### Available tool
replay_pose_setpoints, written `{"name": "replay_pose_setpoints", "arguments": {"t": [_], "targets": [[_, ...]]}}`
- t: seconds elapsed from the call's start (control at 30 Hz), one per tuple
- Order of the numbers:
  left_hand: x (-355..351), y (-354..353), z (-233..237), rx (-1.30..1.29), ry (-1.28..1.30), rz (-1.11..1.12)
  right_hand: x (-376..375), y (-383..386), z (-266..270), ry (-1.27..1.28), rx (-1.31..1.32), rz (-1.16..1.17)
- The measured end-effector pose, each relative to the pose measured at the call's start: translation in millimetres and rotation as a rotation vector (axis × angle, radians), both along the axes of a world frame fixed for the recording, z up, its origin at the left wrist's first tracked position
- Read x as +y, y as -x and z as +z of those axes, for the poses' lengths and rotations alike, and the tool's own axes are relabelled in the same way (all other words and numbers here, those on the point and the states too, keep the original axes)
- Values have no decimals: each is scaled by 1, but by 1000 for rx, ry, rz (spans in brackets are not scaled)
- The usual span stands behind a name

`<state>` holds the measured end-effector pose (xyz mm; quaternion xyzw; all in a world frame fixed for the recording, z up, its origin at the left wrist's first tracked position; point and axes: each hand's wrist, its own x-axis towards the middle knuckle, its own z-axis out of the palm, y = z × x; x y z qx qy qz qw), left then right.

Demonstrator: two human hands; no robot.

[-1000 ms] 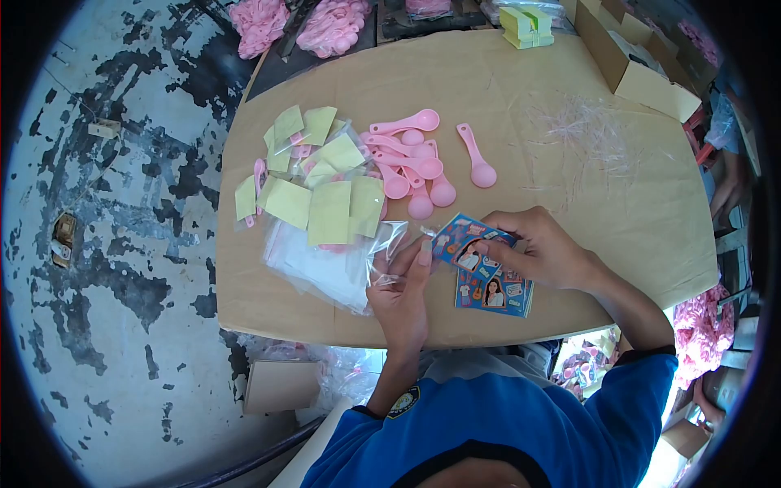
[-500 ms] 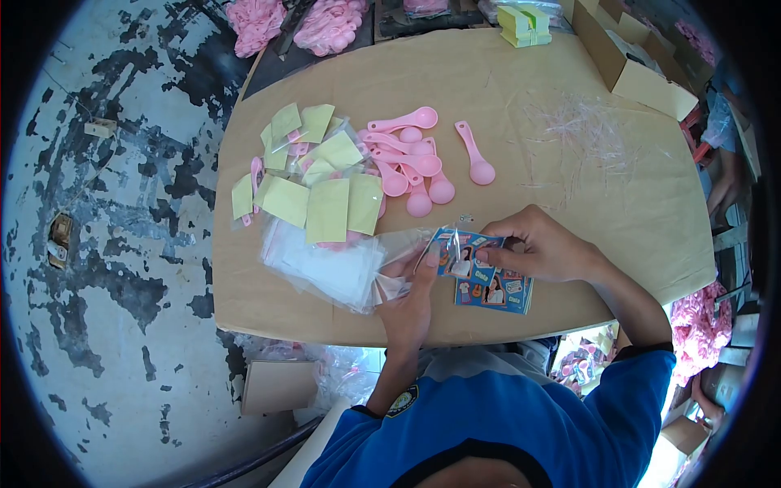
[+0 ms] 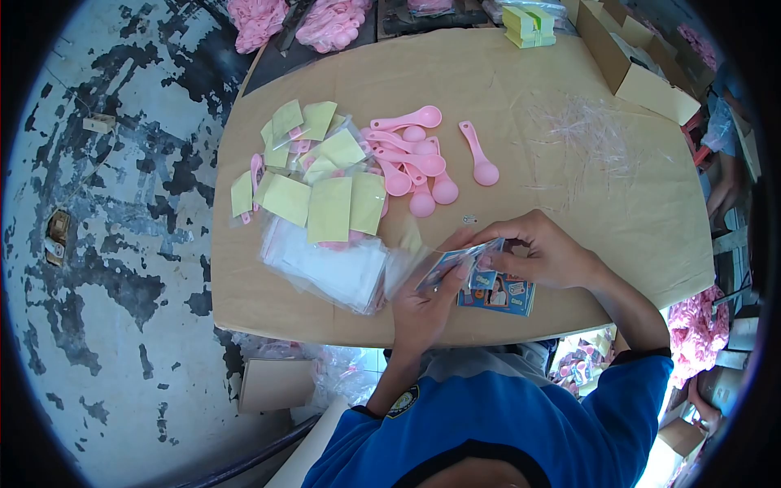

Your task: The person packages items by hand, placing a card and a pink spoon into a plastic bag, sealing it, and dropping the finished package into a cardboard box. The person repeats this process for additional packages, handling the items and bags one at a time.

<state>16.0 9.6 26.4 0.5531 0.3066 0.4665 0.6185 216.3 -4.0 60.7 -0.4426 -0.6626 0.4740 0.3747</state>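
My left hand (image 3: 425, 307) is closed on a clear plastic bag (image 3: 399, 264), its thumb pressing the near side. A blue printed card (image 3: 447, 264) lies at the bag's mouth, tilted, with its right end pinched by my right hand (image 3: 547, 250). Below my right fingers sits a stack of the same blue cards (image 3: 511, 301) on the table. Left of my left hand is a pile of flat clear bags (image 3: 325, 268). Beyond it are filled bags with pale yellow cards (image 3: 329, 207) and pink spoons inside.
Loose pink measuring spoons (image 3: 421, 163) lie heaped mid-table, and a single pink spoon (image 3: 480, 154) rests apart. Thin clear plastic strips (image 3: 594, 138) are scattered at the right. An open cardboard box (image 3: 651, 81) and banded yellow card stacks (image 3: 529, 27) stand at the far edge.
My left hand has turned and brought the bag toward my right hand. The card, facing up before, now tilts edgewise at the bag's mouth.
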Motion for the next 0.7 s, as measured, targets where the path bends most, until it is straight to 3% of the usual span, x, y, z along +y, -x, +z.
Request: {"name": "replay_pose_setpoints", "arguments": {"t": [0.13, 0.27, 0.37, 0.43, 0.47, 0.5, 0.57, 0.67, 0.7], "targets": [[9, 1, -15, 95, -316, -127, -2, 8, -7, 19, 131, 26], [-2, -3, -4, -22, -74, -182, -1, 5, -10, 44, 72, 133], [-7, 1, -1, -411, 122, -178, -3, 5, -9, 111, -38, 88], [-5, 9, -3, -629, 302, -213, -3, 17, -9, 123, 222, -4], [-5, 10, -3, -597, 293, -231, -3, 22, -8, 130, 352, -49], [-6, 9, -2, -568, 283, -247, -2, 23, -5, 123, 304, -50], [-8, 5, 2, -498, 143, -280, -3, 22, 2, 116, 203, -48], [2, 0, 6, -287, -284, -345, -3, 8, -17, -4, 58, 62], [2, -1, -2, -332, -322, -312, -4, 12, -14, 38, 135, 58]]}}
